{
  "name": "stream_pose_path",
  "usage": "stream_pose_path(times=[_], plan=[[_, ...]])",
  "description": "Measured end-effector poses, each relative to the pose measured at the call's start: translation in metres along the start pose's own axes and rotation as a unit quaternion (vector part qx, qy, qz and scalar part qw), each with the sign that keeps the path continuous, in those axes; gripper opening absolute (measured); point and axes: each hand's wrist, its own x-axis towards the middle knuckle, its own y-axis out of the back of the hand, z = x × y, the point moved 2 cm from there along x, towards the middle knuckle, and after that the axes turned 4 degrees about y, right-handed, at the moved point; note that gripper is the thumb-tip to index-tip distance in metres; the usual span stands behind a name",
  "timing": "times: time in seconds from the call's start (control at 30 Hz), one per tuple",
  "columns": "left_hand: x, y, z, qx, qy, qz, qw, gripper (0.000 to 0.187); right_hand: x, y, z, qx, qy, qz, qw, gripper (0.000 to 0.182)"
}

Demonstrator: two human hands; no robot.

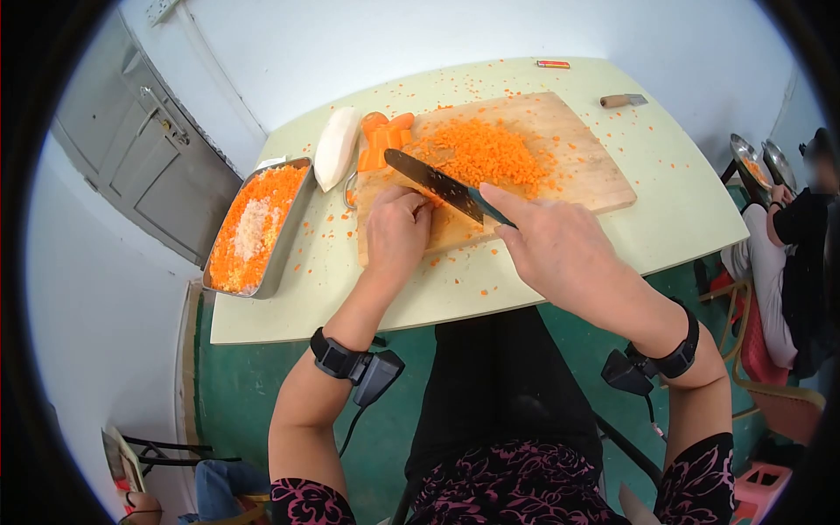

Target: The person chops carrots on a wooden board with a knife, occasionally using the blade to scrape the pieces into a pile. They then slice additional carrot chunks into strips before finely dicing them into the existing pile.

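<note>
Over wood (599, 175), right hand's (560, 241) seemingly steel knife (435, 182)

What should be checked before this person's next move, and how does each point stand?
1. Right hand gripping the knife: ok.
2. Left hand well away from the blade: not ok, its fingers are close beside it.
3. Cutting board fully on the table: ok.
4. Table free of loose orange bits: not ok, they are scattered around.
5. Metal tray fully supported: cannot tell, it hides the table edge beneath.
</note>
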Motion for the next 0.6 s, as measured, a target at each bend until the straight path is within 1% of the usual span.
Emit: stream_pose_path(times=[0.07, 0.17, 0.27, 0.37, 0.47, 0.57, 0.6], plan=[[0.0, 0.001, 0.001, 0.009, -0.007, -0.003, 1.0, 0.009, 0.001, 0.003, -0.003, 0.017, 0.001, 0.02, 1.0, 0.041], [0.0, 0.001, 0.001, 0.013, -0.008, 0.0, 1.0, 0.009, 0.0, -0.002, -0.003, 0.0, 0.005, 0.036, 0.999, 0.039], [0.0, 0.001, 0.001, 0.014, 0.006, -0.018, 1.0, 0.006, -0.002, -0.011, 0.0, -0.015, -0.014, -0.031, 0.999, 0.038], [0.0, 0.003, 0.005, 0.006, -0.002, -0.013, 1.0, 0.006, 0.004, -0.003, 0.0, 0.003, -0.018, -0.02, 1.0, 0.04], [0.0, 0.002, 0.004, 0.013, 0.01, -0.017, 1.0, 0.005, 0.005, -0.002, -0.003, 0.016, -0.004, 0.046, 0.999, 0.043], [0.0, 0.002, 0.003, 0.011, -0.004, -0.014, 1.0, 0.006, 0.003, -0.014, 0.001, -0.023, -0.01, -0.021, 0.999, 0.045], [0.001, 0.003, 0.003, 0.011, -0.004, -0.018, 1.0, 0.007, 0.005, -0.013, 0.0, -0.028, -0.012, -0.025, 0.999, 0.045]])
